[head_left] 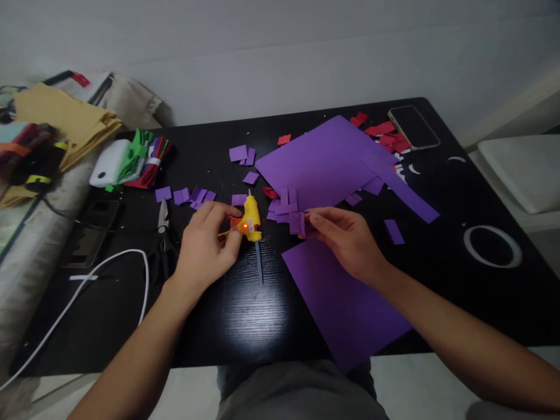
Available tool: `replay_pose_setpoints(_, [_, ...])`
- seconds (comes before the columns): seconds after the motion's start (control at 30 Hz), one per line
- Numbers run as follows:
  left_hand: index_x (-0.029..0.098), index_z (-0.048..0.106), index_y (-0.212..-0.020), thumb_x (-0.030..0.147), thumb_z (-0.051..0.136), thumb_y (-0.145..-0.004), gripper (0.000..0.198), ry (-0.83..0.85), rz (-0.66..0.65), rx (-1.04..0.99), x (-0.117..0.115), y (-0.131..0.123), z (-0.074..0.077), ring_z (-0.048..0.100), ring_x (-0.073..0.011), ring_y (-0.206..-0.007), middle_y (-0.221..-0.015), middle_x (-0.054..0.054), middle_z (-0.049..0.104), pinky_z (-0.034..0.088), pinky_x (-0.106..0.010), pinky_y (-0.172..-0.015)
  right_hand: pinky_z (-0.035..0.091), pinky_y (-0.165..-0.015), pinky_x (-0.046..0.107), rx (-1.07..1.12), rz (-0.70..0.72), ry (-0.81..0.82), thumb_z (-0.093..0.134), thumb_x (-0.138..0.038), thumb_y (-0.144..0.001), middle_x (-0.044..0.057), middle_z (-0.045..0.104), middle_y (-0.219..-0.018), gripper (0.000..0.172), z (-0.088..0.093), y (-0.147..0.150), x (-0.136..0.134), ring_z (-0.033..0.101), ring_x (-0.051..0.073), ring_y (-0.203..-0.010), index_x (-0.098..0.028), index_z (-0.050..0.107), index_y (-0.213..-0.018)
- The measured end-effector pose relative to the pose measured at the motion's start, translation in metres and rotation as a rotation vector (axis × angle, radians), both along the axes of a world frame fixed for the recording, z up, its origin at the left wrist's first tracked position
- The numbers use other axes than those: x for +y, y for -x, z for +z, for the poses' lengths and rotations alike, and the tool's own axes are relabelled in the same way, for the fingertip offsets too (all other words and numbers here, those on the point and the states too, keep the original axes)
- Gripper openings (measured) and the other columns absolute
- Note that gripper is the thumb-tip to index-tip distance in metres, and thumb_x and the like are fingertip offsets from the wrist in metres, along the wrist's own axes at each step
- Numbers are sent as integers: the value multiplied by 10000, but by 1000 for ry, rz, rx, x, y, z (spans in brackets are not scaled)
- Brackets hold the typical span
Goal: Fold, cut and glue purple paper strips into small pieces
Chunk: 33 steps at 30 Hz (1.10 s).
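Note:
A yellow hot glue gun (252,219) lies on the black table, nozzle pointing away from me, a grey glue stick (259,265) jutting from its back and an orange light glowing on its side. The fingers and thumb of my left hand (207,242) are closed around its handle and orange trigger. In a pinch between thumb and fingers, my right hand (345,236) holds a small folded purple paper piece (297,223). Just behind that piece are more purple paper pieces (286,200). A large purple sheet (345,297) lies partly under my right forearm.
Another large purple sheet (324,160) lies farther back. Scissors (163,236), a white cable (118,255) and bundled coloured strips (146,160) are at left. A phone (413,127), red scraps (387,134) and a white ring (493,246) are at right.

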<state>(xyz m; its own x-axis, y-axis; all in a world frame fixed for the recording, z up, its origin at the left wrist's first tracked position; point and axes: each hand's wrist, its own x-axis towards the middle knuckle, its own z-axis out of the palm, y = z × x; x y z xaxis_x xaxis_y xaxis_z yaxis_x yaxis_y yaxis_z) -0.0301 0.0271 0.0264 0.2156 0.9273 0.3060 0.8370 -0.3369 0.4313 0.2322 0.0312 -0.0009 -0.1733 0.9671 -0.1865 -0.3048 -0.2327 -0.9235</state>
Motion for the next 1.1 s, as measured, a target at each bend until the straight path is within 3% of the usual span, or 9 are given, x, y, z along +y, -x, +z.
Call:
replay_pose_setpoints(0.1, [186,661,-962,175,557,-957,104,-12,-96,-176,-8,-11,0,678,-196,-880,-949,-53,710,542,-339,-808,636,-866,374,-47,-10,-26,896,-396,-780,15,787,-907,192,0,0,-1,735,178,-839,-258,828,-896])
replay_pose_setpoints(0.27, [176,666,-1044,167,574,-988,108,49,-226,-280,-17,-26,-7,675,-164,-850,-944,-51,720,546,-311,-798,637,-833,372,-101,-7,-42,944,-317,-703,13,782,-888,226,0,1,-4,732,187,-829,-245,803,-864])
replay_pose_setpoints(0.6, [174,677,-1130,269,634,-996,170,286,-271,-504,-23,-35,-13,648,-143,-788,-925,-40,701,550,-300,-745,634,-830,347,-123,60,-103,950,-293,-701,4,740,-915,337,4,12,-16,731,172,-839,-238,687,-904])
replay_pose_setpoints(0.83, [179,671,-933,274,649,-978,107,292,-280,-482,-23,-41,-14,591,-127,-682,-753,8,627,487,-267,-646,615,-872,353,-277,100,-233,887,-272,-795,37,736,-1029,356,-4,16,-29,734,199,-962,-257,656,-1065])
replay_pose_setpoints(0.93, [178,672,-912,267,641,-987,121,309,-253,-518,-23,-41,-16,567,-115,-660,-726,22,603,463,-254,-629,614,-885,355,-277,132,-162,893,-290,-778,43,741,-1054,411,-5,17,-28,737,208,-994,-261,650,-1108])
replay_pose_setpoints(1.1, [176,682,-913,285,651,-989,137,385,-197,-609,-23,-40,-19,562,-108,-667,-749,17,625,463,-246,-641,616,-808,336,-216,215,7,907,-302,-733,25,774,-922,439,0,17,-22,753,194,-862,-235,665,-1093])
